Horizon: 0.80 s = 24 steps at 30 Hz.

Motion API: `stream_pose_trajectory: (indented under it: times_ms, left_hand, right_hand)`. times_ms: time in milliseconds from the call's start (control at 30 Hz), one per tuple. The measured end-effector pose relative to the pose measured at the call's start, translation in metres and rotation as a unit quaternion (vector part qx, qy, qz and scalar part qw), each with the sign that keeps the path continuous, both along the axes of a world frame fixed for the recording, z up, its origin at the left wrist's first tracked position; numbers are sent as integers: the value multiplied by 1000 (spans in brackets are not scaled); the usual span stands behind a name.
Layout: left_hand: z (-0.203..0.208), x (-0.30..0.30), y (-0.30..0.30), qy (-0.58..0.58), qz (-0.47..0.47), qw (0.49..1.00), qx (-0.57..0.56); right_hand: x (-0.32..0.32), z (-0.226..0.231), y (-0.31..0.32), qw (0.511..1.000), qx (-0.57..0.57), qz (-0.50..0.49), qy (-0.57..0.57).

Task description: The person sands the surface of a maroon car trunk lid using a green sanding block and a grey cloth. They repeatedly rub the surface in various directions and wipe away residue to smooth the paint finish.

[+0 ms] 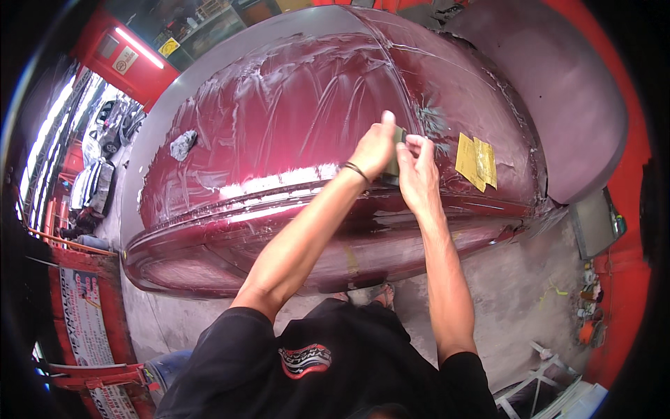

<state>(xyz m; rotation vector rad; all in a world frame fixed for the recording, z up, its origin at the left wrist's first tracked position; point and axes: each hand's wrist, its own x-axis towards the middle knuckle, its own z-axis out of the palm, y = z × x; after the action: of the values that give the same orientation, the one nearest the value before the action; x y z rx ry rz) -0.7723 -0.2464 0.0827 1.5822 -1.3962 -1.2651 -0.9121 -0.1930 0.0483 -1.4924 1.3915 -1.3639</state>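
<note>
My left hand, with a dark band at the wrist, is closed round a dark olive-green piece that looks like sandpaper, with its thumb pointing up. My right hand pinches the right edge of the same piece with curled fingers. Both hands are above the front edge of a dark red car hood, which is smeared with whitish residue. Two yellow sheets of sandpaper lie overlapping on the bodywork, to the right of my right hand. Between my fingers the piece is partly hidden.
A crumpled grey cloth rests on the hood's left side. A dull purple-grey body panel rises at the right. Red walls and cluttered items stand at right; white metal framework is at lower right. The concrete floor shows below the bumper.
</note>
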Motion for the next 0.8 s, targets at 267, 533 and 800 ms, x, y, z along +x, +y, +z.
stream_pose_trajectory:
  times_ms: [267,533,800]
  left_hand:
    - [25,85,42,79,-56,994,41]
    - [28,337,27,-507,212,734,-399]
    - [18,566,0,-517,350,781,14]
  right_hand:
    - [44,30,-13,943,37,45,328]
    - [67,15,-8,870,0,15,493]
    - [58,11,-5,869,-11,56,492]
